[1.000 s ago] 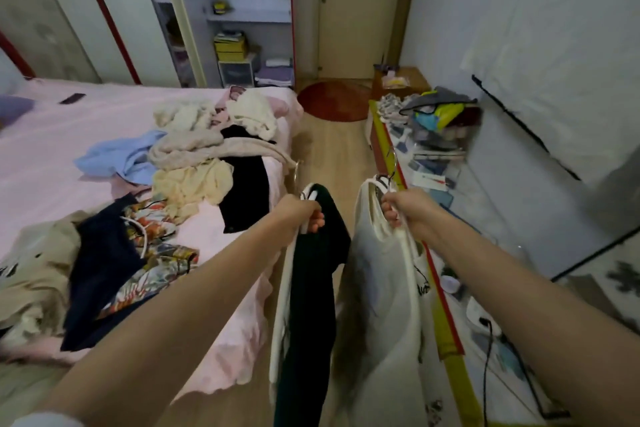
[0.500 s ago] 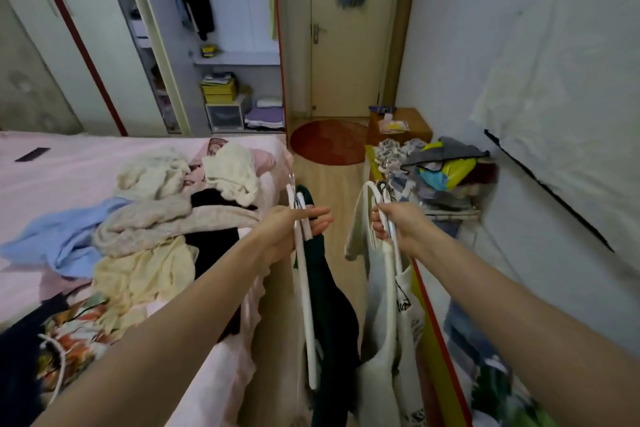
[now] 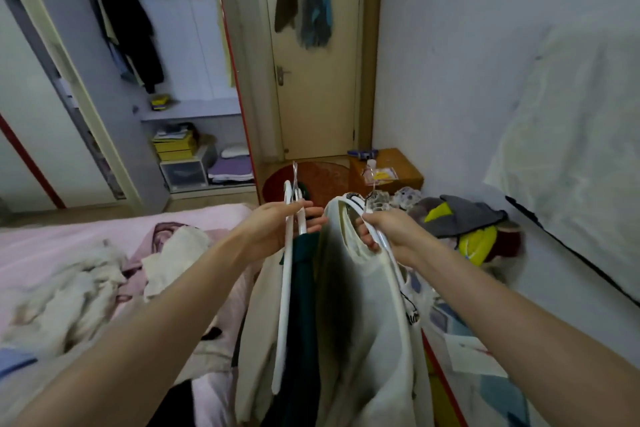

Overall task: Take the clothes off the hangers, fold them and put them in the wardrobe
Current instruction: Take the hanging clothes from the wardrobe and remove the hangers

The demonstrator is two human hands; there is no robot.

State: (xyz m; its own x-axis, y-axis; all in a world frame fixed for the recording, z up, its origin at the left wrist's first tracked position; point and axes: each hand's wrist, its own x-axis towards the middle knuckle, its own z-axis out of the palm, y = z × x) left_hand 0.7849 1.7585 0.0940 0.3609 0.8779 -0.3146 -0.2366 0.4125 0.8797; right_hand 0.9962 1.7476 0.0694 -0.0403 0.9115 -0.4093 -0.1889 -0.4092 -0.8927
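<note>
My left hand grips the top of a white hanger that carries a dark green garment. My right hand holds a second white hanger inside the neck of a cream top. Both garments hang side by side in front of me, between the bed and the wall. The open wardrobe stands ahead on the left, with a dark coat on its rail and folded items on its lower shelf.
A pink bed on the left holds a heap of loose clothes. A closed door with hanging scarves, a round red rug and a wooden box lie ahead. A clutter pile runs along the right wall.
My view has tilted up towards the wardrobe and door. Both hands have lifted the hangers higher and kept their hold on them.
</note>
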